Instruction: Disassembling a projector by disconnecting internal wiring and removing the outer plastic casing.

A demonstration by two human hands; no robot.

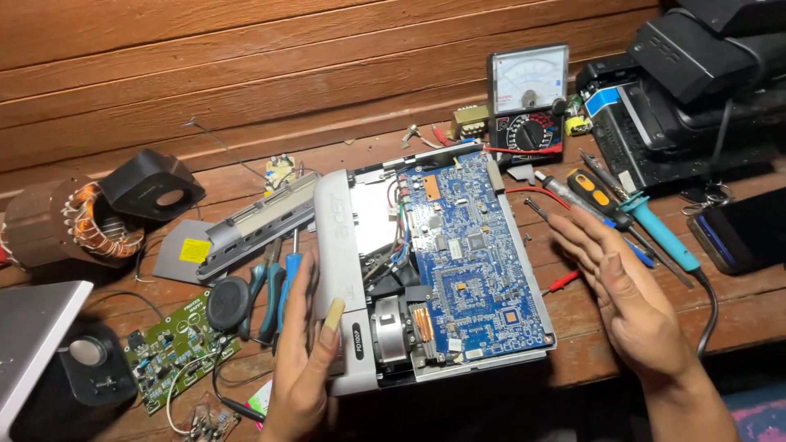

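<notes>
Your wooden bench (573,360) | opened projector (434,270) at the middle | green circuit board (176,348) near left edge | multimeter (528,98) at the back | soldering iron (659,233) toward right edge

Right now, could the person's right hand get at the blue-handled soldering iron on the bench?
Probably yes: the right hand hovers open, close beside the soldering iron, with only screwdrivers lying between and nothing covering it.

An opened projector (426,270) is lying flat on the wooden bench, its top cover off and its white casing showing along the left edge. A large blue circuit board is filling most of the inside, with a copper heat sink and a round metal part sitting at the near end.
</notes>
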